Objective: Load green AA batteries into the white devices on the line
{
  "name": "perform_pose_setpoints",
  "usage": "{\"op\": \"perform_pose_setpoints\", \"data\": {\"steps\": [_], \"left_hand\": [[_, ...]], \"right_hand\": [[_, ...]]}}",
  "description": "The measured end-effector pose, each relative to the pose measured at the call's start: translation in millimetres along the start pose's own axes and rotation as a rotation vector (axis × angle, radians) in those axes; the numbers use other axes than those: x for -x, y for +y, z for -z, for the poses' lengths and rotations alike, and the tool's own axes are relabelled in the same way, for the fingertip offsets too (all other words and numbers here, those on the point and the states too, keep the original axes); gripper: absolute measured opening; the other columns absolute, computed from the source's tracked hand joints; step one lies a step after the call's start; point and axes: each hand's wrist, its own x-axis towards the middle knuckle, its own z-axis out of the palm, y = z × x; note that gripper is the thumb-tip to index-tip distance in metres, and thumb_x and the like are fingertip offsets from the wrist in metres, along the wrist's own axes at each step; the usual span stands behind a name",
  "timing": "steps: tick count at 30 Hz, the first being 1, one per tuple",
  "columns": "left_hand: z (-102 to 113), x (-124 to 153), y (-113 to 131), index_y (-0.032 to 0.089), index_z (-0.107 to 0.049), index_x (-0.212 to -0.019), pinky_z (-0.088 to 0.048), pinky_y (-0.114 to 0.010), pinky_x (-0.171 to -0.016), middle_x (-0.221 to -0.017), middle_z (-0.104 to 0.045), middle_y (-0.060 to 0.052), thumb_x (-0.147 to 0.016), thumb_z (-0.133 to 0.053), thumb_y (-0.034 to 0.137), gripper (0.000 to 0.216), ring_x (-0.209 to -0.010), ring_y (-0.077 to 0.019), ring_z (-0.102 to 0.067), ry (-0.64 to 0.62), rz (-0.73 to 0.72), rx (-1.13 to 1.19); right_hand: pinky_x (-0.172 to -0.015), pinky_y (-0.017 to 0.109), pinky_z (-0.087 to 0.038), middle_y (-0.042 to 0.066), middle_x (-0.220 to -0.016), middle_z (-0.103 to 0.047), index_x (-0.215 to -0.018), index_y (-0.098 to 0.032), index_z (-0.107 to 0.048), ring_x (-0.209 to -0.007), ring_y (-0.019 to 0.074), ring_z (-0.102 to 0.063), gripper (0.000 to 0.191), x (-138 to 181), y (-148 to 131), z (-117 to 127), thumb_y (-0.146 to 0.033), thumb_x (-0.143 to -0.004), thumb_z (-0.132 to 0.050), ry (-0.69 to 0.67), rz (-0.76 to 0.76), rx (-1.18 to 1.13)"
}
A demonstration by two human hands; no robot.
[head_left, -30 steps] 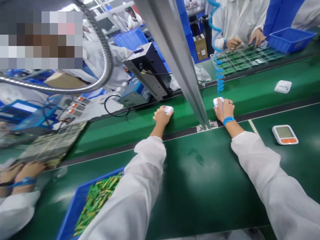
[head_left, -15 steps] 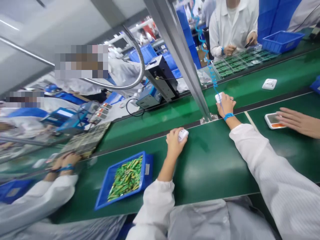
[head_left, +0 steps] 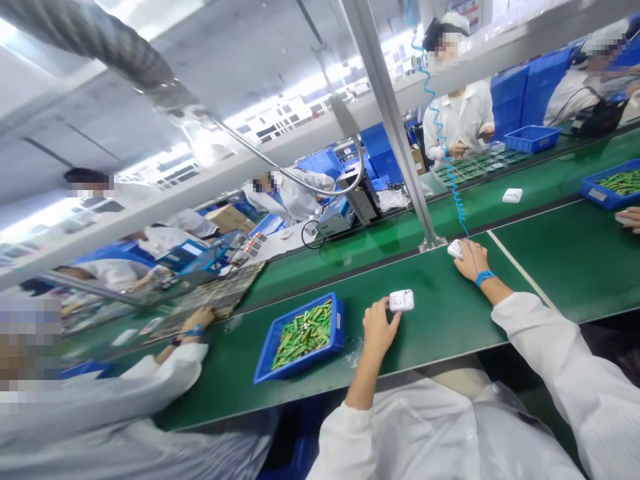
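My left hand [head_left: 379, 327] has its thumb and fingers at the left end of a small white plastic device [head_left: 401, 301], whose face with dark marks shows, low over the green belt. Farther right, my right hand [head_left: 473, 260] is closed round a second white device [head_left: 455, 249], partly hidden by the fingers. A blue wrist strap [head_left: 484, 276] with a coiled blue cord sits on my right wrist. Left of my left hand stands a blue bin [head_left: 339, 327] full of green and yellow stick-shaped parts.
A metal post [head_left: 400, 133] rises beyond my hands. Another white device [head_left: 513, 195] lies on the far belt. At the right edge are a second blue bin [head_left: 595, 193] and a co-worker's hand [head_left: 631, 219]. Another co-worker's hand [head_left: 200, 321] works at the left.
My view has tilted up. My left fingers have shifted to the device's left end, baring more of its face. The co-worker's hand and orange-marked device at right have left that spot.
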Motion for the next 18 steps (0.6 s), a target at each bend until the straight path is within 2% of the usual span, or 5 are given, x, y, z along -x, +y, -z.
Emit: {"op": "perform_pose_setpoints", "data": {"steps": [3,6,8,12,18], "left_hand": [[0,-6,-4,0.023,-0.064,-0.143,-0.054,-0.061,-0.112,-0.149,-0.065,-0.018,-0.100,-0.076,0.041,0.048,-0.136,-0.0409,-0.061,0.011,-0.034,0.028],[-1,-25,-3,0.022,-0.058,-0.154,-0.045,-0.061,-0.124,-0.164,-0.057,-0.020,-0.100,-0.077,0.035,0.060,-0.152,-0.0402,-0.052,-0.058,-0.243,0.112],[-4,-42,0,0.025,-0.059,-0.157,-0.043,-0.057,-0.129,-0.163,-0.060,-0.016,-0.100,-0.078,0.032,0.060,-0.153,-0.0359,-0.053,-0.138,-0.384,0.171],[-12,-76,12,0.032,-0.064,-0.154,-0.046,-0.055,-0.127,-0.163,-0.062,-0.011,-0.100,-0.081,0.037,0.057,-0.150,-0.0334,-0.059,-0.244,-0.525,0.246],[-22,-107,31,0.029,-0.062,-0.158,-0.046,-0.053,-0.130,-0.163,-0.062,-0.013,-0.098,-0.084,0.039,0.065,-0.151,-0.0331,-0.059,-0.334,-0.696,0.354]], "right_hand": [[-0.117,0.058,-0.044,0.023,-0.158,-0.065,-0.153,-0.015,-0.066,-0.143,0.0436,-0.056,0.064,39,-10,7,-0.022,-0.090,-0.060,-0.032,0.062,0.010],[-0.123,0.057,-0.042,0.014,-0.166,-0.064,-0.155,-0.022,-0.068,-0.162,0.0416,-0.043,0.067,73,-24,8,-0.021,-0.089,-0.061,-0.113,0.187,0.007],[-0.127,0.058,-0.040,0.010,-0.173,-0.058,-0.160,-0.024,-0.065,-0.170,0.0396,-0.033,0.072,87,-32,7,-0.020,-0.088,-0.061,-0.200,0.298,-0.029],[-0.130,0.064,-0.036,0.010,-0.181,-0.046,-0.169,-0.028,-0.058,-0.174,0.0397,-0.025,0.075,92,-41,8,-0.022,-0.094,-0.058,-0.321,0.372,-0.041],[-0.131,0.067,-0.034,0.015,-0.187,-0.032,-0.168,-0.035,-0.059,-0.174,0.0400,-0.028,0.063,89,-38,16,-0.029,-0.105,-0.059,-0.343,0.353,0.022]]}}
